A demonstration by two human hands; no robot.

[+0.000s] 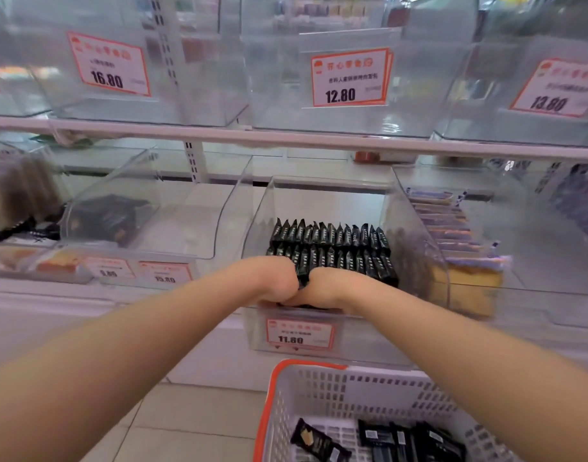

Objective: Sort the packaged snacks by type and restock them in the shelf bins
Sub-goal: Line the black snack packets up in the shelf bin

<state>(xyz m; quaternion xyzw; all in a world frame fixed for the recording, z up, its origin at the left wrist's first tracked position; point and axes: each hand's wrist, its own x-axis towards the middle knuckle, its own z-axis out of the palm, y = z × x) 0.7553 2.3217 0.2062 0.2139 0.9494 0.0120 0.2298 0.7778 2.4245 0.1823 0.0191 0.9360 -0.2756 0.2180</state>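
Above the white, orange-rimmed plastic basket [319, 395] at lower right, your left hand [269, 278] and right hand [322, 286] meet mid-frame clamping black foil snack packets [329, 248] in the clear bin [416, 235]; seat them upright, rows aligned.

Red-bordered white price card [108, 63] on clear plastic upper-left bin: "16.80". Red-bordered white price card [350, 76] on clear upper-middle bin: "12.80", with Chinese header and product line too blurred to transcribe. Red-bordered white price card [556, 87] on clear upper-right bin: "13.80". Lower shelf: small price tag [299, 333] on front of clear bin with black snack packets: "11.80". Small price tag [165, 273] on lower-left bin: "15.80", blurry. Tag [108, 269] beside it: digits unclear.
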